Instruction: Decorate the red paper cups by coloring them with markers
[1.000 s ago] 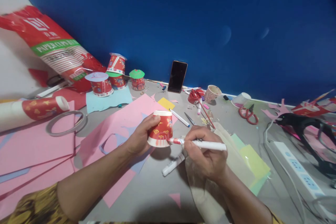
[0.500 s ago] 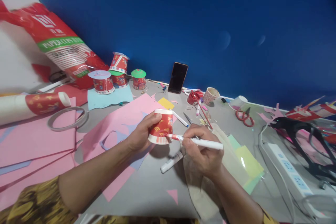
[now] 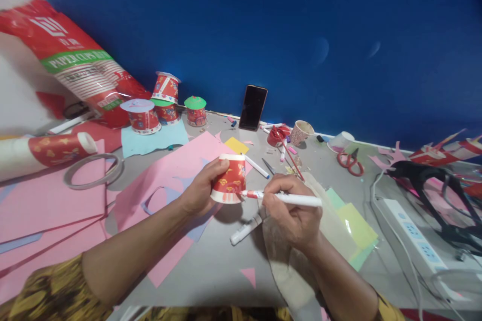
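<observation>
one red cup [image 3: 234,176]; white marker [image 3: 301,200] just beside

The left hand [image 3: 203,186] grips a red paper cup with gold patterns and white bands [image 3: 234,176], wide end down, with pink strokes along its lower white band. The right hand [image 3: 295,210] holds a white-barrelled marker with a red end [image 3: 303,200], its tip at the cup's lower right edge; whether they touch is unclear. A capped-looking white marker [image 3: 244,231] lies just below on the grey bench [image 3: 211,273]. Beyond, a black rectangular phone [image 3: 253,108] leans near a dark blue wall [image 3: 226,25]. Red-handled metal scissors [image 3: 350,161] rest right of it, and a red, white and green plastic cup bag [image 3: 85,67] slants at far left.
</observation>
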A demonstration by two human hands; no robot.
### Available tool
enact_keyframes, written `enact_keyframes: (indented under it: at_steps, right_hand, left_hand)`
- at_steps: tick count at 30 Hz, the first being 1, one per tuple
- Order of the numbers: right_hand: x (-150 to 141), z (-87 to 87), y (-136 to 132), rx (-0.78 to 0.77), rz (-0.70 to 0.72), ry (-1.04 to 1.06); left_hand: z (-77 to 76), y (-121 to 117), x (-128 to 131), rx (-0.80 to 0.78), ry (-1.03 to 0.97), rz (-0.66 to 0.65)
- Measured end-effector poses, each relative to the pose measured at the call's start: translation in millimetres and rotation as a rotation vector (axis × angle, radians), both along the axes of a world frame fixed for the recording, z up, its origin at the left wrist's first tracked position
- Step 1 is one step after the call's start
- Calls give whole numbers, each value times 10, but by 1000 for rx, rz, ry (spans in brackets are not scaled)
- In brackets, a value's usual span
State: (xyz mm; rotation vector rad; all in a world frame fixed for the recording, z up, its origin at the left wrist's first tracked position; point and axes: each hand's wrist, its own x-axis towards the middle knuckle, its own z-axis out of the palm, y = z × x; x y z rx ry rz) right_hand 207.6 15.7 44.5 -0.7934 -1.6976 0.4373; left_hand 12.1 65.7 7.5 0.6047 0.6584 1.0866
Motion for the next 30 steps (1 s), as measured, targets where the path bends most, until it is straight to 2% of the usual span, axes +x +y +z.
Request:
enact_keyframes:
  at_steps: [11,14,17,21,25,30]
  right_hand:
    - [-40,16,-11,23,-13,-53]
    - [-41,20,-8,4,-6,-73]
    - [-35,20,-2,32,-38,-73]
    - [-26,10,11,16,-10,-104]
    - [-29,4,25,59,-48,-100]
    - [-33,-9,35,37,7,-135]
  left_hand:
    - [27,13,-9,77,144,-3]
    - [34,10,-1,77,169,33]
    - [37,14,0,63,189,19]
    - [28,24,4,66,242,25]
    - [20,22,19,59,262,39]
    - [36,10,17,94,303,71]
